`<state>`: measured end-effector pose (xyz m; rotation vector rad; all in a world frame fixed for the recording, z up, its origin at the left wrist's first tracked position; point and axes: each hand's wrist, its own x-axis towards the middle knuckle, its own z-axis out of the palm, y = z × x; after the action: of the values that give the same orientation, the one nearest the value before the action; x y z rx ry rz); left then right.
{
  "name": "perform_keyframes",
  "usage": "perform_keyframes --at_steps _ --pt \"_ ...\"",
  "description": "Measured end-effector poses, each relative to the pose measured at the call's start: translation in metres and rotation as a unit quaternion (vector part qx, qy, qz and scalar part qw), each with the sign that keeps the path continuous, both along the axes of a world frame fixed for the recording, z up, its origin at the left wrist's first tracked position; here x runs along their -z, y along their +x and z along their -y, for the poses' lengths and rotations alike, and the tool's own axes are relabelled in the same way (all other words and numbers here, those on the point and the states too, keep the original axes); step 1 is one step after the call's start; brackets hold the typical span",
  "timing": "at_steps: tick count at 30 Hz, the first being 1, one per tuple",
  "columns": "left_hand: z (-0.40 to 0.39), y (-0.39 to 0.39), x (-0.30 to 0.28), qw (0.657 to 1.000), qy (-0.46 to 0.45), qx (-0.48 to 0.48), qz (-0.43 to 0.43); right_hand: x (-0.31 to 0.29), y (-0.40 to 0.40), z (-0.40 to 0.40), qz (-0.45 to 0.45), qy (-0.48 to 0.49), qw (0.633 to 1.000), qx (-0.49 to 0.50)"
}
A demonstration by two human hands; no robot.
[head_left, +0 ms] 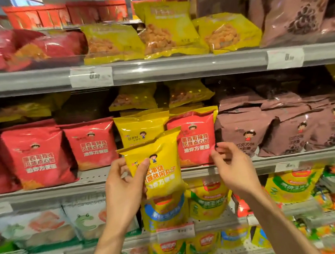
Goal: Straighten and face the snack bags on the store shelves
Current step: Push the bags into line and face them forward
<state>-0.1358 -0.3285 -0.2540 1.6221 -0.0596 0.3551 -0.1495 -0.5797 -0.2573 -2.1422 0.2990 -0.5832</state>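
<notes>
Store aisle, grey metal shelves packed with snack bags, price tags on the rails. Left hand pinches a yellow bag, tilted, in front of the middle shelf edge, thumb on its face. Right hand at 3 o'clock of it, fingers loosely curled, holding nothing, just beside a red bag standing on the middle shelf; brown bags further right.

bright, even light | glare on glossy bags | blurred, warped edges | centre sharpest
</notes>
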Motion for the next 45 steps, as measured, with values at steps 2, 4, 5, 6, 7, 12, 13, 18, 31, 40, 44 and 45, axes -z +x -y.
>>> perform_keyframes --at_steps 2,4,5,6,7,12,13,18,31,40,44,45 --pt "0.0 0.007 -0.003 1.0 0.006 -0.002 0.0 -0.007 0.009 -0.005 -0.019 -0.056 0.998 0.013" --pt "-0.001 0.014 -0.005 1.0 0.012 0.002 0.002 -0.01 0.015 -0.009 -0.031 -0.074 0.997 0.013" --pt "-0.001 0.016 -0.006 1.0 0.015 0.003 0.003 -0.009 0.018 -0.009 -0.033 -0.077 0.996 0.012" --pt "-0.001 0.018 -0.007 1.0 0.014 0.003 0.003 -0.008 0.02 -0.01 -0.035 -0.08 0.996 0.014" --pt "-0.002 0.02 -0.008 1.0 0.01 0.002 0.003 -0.007 0.021 -0.01 -0.04 -0.079 0.996 0.017" --pt "-0.004 0.022 -0.013 1.0 0.015 -0.014 0.012 -0.004 0.028 -0.011 -0.036 -0.041 0.998 0.004" --pt "-0.005 0.022 -0.013 1.0 0.019 -0.017 0.013 -0.003 0.029 -0.01 -0.037 -0.029 0.999 -0.003" --pt "-0.008 0.023 -0.014 0.999 0.024 -0.026 0.012 -0.003 0.03 -0.007 -0.017 0.01 1.0 -0.024" --pt "-0.016 0.023 -0.017 0.999 0.023 -0.043 0.022 -0.017 0.012 0.017 0.042 0.086 0.991 -0.092" --pt "0.033 0.048 -0.017 0.995 0.088 -0.008 0.036 -0.016 -0.015 0.06 0.067 0.193 0.974 -0.102" --pt "0.062 0.063 -0.021 0.989 0.142 -0.014 0.05 -0.012 -0.018 0.075 0.066 0.194 0.975 -0.089" --pt "0.068 0.066 -0.021 0.987 0.152 -0.014 0.049 -0.011 -0.017 0.077 0.067 0.197 0.974 -0.088"
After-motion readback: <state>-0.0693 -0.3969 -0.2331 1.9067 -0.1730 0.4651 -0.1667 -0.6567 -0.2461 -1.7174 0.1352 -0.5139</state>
